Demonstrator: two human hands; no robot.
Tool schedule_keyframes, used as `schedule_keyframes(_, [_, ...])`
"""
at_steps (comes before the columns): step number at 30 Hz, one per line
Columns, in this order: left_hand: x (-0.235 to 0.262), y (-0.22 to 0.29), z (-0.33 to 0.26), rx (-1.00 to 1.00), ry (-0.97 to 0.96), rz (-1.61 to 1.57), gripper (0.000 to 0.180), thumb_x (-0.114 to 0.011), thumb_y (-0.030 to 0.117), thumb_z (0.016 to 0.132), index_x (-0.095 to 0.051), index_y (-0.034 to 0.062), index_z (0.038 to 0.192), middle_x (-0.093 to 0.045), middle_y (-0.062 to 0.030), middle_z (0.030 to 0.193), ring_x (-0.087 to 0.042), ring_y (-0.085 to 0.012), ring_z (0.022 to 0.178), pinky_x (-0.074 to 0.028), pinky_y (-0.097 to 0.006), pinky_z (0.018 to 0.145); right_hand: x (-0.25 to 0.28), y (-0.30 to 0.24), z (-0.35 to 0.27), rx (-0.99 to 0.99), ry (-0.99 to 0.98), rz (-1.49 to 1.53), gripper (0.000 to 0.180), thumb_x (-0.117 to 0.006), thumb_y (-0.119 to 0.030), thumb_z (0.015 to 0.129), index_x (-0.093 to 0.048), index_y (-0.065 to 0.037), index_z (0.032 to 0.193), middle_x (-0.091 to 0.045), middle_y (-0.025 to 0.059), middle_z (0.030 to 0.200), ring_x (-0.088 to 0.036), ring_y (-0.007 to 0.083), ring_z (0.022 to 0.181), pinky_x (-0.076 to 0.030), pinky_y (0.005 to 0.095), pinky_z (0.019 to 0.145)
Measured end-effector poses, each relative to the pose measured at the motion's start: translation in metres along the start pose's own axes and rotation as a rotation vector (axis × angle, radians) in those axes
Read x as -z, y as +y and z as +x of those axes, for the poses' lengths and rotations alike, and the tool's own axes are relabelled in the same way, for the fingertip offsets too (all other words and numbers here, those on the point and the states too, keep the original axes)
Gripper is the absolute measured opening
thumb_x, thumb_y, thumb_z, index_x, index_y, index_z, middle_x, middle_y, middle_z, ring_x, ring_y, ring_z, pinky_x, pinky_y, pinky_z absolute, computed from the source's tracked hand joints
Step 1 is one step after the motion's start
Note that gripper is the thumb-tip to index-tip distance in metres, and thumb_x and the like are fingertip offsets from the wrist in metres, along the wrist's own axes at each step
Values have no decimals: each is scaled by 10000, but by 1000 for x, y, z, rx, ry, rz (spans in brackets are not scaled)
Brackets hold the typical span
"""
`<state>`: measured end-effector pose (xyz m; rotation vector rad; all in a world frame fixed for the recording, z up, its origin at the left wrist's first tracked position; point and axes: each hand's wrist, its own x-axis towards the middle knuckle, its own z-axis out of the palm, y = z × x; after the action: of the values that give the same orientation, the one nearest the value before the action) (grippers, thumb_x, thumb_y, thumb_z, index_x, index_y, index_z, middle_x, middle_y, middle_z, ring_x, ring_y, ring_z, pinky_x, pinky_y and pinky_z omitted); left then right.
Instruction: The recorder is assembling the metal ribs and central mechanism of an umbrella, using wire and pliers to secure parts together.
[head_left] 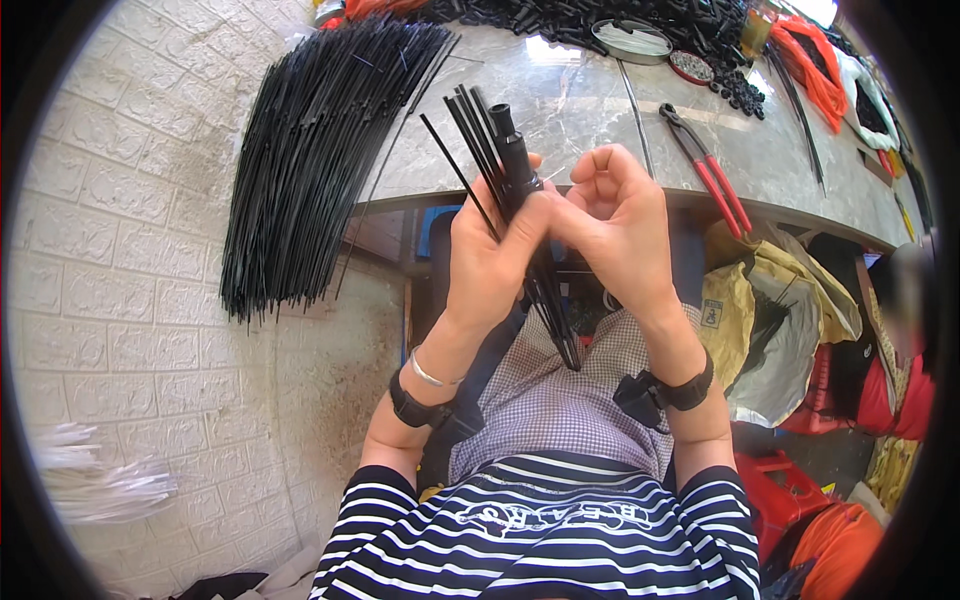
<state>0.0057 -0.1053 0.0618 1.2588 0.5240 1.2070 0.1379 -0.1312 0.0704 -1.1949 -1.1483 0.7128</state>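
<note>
My left hand (482, 255) is closed around a black umbrella runner (512, 152), a stepped tube standing nearly upright. Thin black umbrella ribs (470, 128) are gripped with it; their tops fan out above the hand and their lower ends gather over my lap. Close beside it, my right hand (632, 230) has its fingers curled and its thumb reaching to the runner's collar, near the left thumb. Whatever is between the right fingers is too fine to make out.
A thick stack of black ribs (320, 160) overhangs the table's (570, 95) left side. Red-handled pliers (705, 170) lie at right. Behind are a round tin (632, 40), a small dish (691, 67) and heaped black parts (600, 14). An open sack (775, 330) stands right of my lap.
</note>
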Motion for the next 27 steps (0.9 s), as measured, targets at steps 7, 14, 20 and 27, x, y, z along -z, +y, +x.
schedule_keyframes(7, [9, -5, 3, 77, -78, -217, 334, -498, 167, 981, -477, -23, 1254, -611, -83, 1010, -609, -135, 914, -522, -283, 809, 7, -8, -2, -233, -167, 411, 184, -686, -67, 826, -577, 36, 932, -617, 25, 725, -573, 39, 602, -482, 173, 519])
schedule_keyframes(14, [7, -5, 7, 140, -153, -305, 327, -537, 159, 965, -500, -3, 1246, -619, -40, 987, -600, -101, 862, -502, -250, 762, 14, -8, -7, -153, -154, 314, 160, -655, -24, 814, -610, 50, 949, -610, 0, 723, -568, 29, 603, -473, 167, 527])
schedule_keyframes(20, [4, -4, 8, 183, -233, -290, 348, -533, 177, 965, -488, -1, 1261, -626, -63, 1036, -616, -125, 952, -522, -281, 843, 20, -7, -9, -126, -91, 203, 149, -648, -23, 811, -616, 47, 938, -615, -3, 726, -559, 15, 617, -449, 157, 545])
schedule_keyframes(27, [-7, -5, 9, 164, -165, -235, 338, -533, 171, 966, -501, 0, 1256, -614, -56, 1076, -608, -111, 933, -511, -262, 816, 31, -7, -7, -117, -139, 269, 135, -658, -24, 805, -623, 42, 918, -622, -13, 741, -551, 0, 637, -443, 151, 558])
